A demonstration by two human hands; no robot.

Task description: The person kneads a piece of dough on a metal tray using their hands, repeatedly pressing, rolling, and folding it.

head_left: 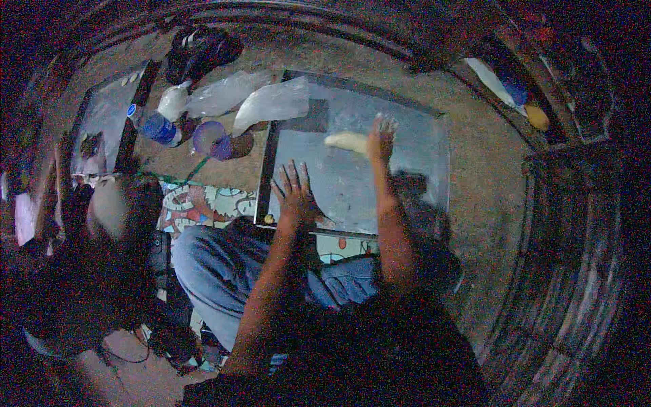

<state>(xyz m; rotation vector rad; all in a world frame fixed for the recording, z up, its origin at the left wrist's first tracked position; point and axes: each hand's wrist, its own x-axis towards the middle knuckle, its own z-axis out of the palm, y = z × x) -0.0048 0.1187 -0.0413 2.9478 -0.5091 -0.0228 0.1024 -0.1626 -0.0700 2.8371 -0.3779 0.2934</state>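
Note:
A pale roll that looks like dough (344,141) lies on a dark-rimmed, light grey board (339,183) in front of my crossed legs. My right hand (382,138) rests over the right end of the roll, its fingers stretched forward and whitish at the tips. Part of the roll is hidden beneath it. Closer to me and to the left, my left hand (295,197) spreads its fingers over the board's near left part, apart from the roll and holding nothing. A small pale lump (269,218) sits at the board's near left corner.
Left of the board are clear plastic bags (274,105), a blue-labelled bottle (161,127) and a purple round container (211,139). Another person (102,271) sits at the left near a second board (102,122). A dark bag (203,51) lies beyond. Patterned matting (203,203) shows below.

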